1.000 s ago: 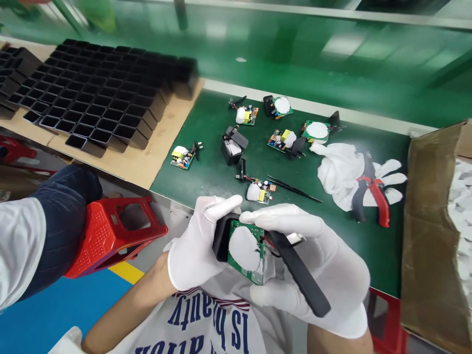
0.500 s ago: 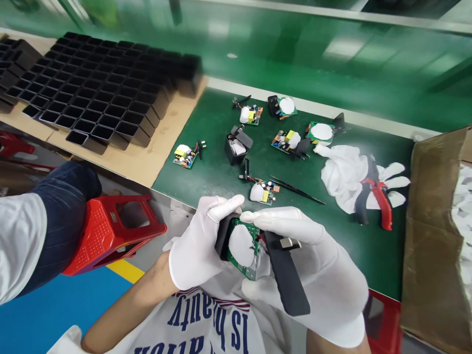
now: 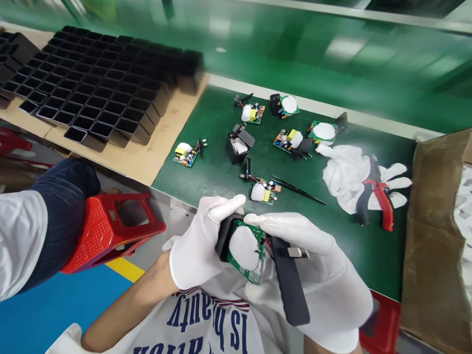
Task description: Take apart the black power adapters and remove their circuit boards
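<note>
Cupping obscured case (image 3: 223,238), board (image 3: 244,250) perhaps part-inserted

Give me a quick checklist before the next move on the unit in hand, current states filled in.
1. Left hand holding black case: ok.
2. Right hand steadying circuit board: ok, at its edges.
3. Board fully inside case: not ok, much of it shows outside.
4. End plate fitted on case: not ok, it lies apart, against the right hand.
5. Wires free of pinching: cannot tell, mostly hidden.
6. Tweezers out of the way: ok, lying on the bench.
</note>
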Demonstrator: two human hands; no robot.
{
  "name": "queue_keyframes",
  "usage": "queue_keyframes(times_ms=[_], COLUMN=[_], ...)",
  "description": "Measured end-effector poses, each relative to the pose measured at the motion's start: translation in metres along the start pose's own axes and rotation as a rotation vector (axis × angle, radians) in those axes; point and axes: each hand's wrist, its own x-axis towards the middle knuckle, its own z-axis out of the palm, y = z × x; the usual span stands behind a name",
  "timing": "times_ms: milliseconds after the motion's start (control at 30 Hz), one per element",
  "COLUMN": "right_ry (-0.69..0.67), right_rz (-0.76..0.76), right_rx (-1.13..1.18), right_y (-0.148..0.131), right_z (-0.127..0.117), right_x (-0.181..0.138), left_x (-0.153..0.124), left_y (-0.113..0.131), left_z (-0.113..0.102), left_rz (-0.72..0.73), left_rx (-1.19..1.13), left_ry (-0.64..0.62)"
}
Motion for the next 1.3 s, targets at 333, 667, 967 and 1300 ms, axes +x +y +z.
queue_keyframes(times_ms=[333, 667, 967, 1300], right_ry=[0.033, 0.019, -0.002, -0.018], right_rz=[-0.035, 0.014, -0.005, -0.026], right_rx=[0.030, -0.012, -0.091, -0.120], right_y=[-0.003, -0.001, 0.001, 0.003], right_z=[0.003, 0.003, 0.006, 0.010], right_x=[0.000, -0.001, -0.003, -0.002], left_x=[-0.002, -0.002, -0.001, -0.003], left_y=[-0.002, -0.002, -0.001, -0.004], left_z=[0.002, 0.000, 0.002, 0.003], left_rz=[-0.016, -0.029, -0.023, -0.030], left_rx=[-0.016, 0.079, 0.074, 0.060], left_ry=[-0.007, -0.012, 0.012, 0.047])
